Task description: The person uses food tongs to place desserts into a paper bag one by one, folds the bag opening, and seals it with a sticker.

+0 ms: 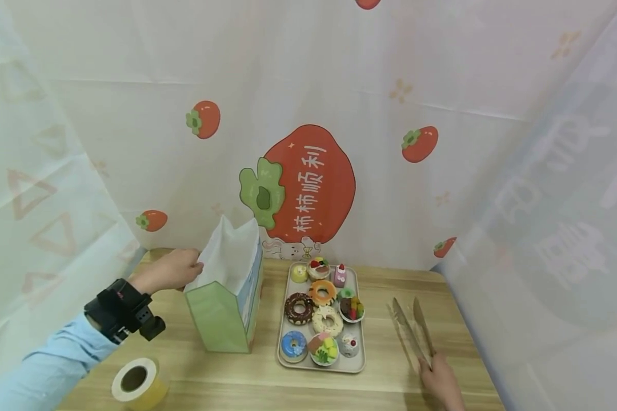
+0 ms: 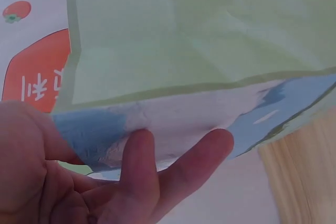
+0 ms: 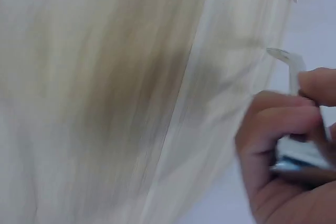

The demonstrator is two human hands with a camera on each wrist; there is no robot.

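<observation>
At the left of the head view, a green, white and blue paper bag (image 1: 218,319) stands upright with its top open. My left hand (image 1: 172,269) grips its left side near the top edge; the left wrist view shows fingers against the bag's patterned side. Over the table's right part, my right hand (image 1: 439,378) holds metal tongs (image 1: 408,334), their two arms spread and nothing between the tips. Between bag and tongs lies a beige tray (image 1: 352,278) of toy-like pastries, among them a chocolate donut (image 1: 299,309), an orange donut (image 1: 322,292) and a blue donut (image 1: 293,346).
A roll of tape (image 1: 151,389) sits on the wooden table (image 1: 226,382) at the front left. Printed cloth (image 1: 375,188) hangs behind the table and along both sides. A black device (image 1: 120,311) is strapped to the left wrist.
</observation>
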